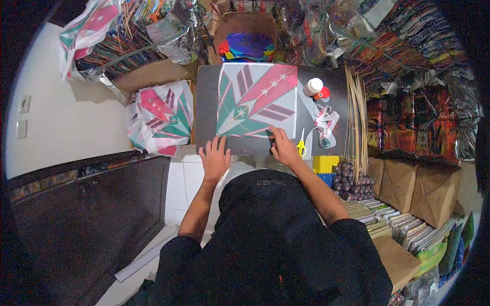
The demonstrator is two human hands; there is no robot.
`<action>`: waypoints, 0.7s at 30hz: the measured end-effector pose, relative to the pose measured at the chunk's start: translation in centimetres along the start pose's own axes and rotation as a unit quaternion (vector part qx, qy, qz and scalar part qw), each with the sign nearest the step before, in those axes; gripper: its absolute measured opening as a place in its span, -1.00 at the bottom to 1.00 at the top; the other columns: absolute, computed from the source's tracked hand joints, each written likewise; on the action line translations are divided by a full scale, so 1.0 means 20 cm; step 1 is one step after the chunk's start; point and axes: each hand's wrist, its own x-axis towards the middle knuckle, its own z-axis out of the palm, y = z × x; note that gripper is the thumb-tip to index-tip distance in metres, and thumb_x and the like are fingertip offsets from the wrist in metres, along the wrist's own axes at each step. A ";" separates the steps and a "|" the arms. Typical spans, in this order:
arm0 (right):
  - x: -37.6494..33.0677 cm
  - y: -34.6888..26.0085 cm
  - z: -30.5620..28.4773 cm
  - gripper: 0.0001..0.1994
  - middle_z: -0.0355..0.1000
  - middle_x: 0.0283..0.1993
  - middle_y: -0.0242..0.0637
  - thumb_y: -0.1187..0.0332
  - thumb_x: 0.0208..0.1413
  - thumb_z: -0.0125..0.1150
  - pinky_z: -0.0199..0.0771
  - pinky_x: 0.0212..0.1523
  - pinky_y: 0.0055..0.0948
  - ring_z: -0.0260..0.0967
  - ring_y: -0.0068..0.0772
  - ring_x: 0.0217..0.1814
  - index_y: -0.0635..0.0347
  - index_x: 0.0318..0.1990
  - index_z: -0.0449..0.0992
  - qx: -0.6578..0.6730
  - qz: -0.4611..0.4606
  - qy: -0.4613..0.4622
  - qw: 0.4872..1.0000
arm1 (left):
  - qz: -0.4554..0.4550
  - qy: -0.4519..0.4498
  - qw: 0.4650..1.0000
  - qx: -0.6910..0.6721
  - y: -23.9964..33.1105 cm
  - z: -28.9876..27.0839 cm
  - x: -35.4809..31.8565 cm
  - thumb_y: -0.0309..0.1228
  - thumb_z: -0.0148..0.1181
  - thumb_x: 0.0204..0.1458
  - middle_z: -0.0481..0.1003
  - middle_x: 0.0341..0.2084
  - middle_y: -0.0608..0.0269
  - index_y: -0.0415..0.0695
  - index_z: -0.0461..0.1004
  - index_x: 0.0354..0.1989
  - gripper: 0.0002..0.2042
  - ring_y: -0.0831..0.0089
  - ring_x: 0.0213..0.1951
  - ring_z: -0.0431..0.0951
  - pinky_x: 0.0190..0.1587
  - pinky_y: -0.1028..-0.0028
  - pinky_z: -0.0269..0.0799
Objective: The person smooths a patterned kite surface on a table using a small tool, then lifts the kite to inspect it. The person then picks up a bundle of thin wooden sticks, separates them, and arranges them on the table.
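A square kite sheet (278,113) in white, green and pink-red with stars lies flat on a dark table (206,102). A thin pale stick appears to run diagonally across it. My left hand (215,159) rests at the sheet's near left corner, fingers spread and holding nothing. My right hand (286,149) is at the near edge toward the right, fingers bent, index fingertip touching the sheet and thumb apart from it. Beside that hand lie yellow-handled scissors (301,145). Farther right are offcut strips (326,125), a white jar (314,86) and a red cap-like item (323,94).
Similar printed sheets (161,117) are heaped left of the table. Long thin bamboo sticks (356,112) stand along its right side, above a stack of small dark round-ended pieces (352,183). Cardboard boxes (434,194) stand at right. Packed bundles (418,35) line the back.
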 end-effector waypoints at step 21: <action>0.00 -0.01 0.00 -0.28 0.22 0.40 0.03 0.52 0.15 0.22 0.62 0.01 0.18 0.51 0.36 0.09 0.06 0.48 0.13 -0.005 -0.018 0.012 1.000 | -0.220 0.053 0.958 -0.174 -0.17 0.12 0.17 -0.20 0.31 0.20 0.61 -0.15 0.44 0.17 0.68 -0.20 -0.91 0.22 0.01 0.54 0.10 -0.03 0.18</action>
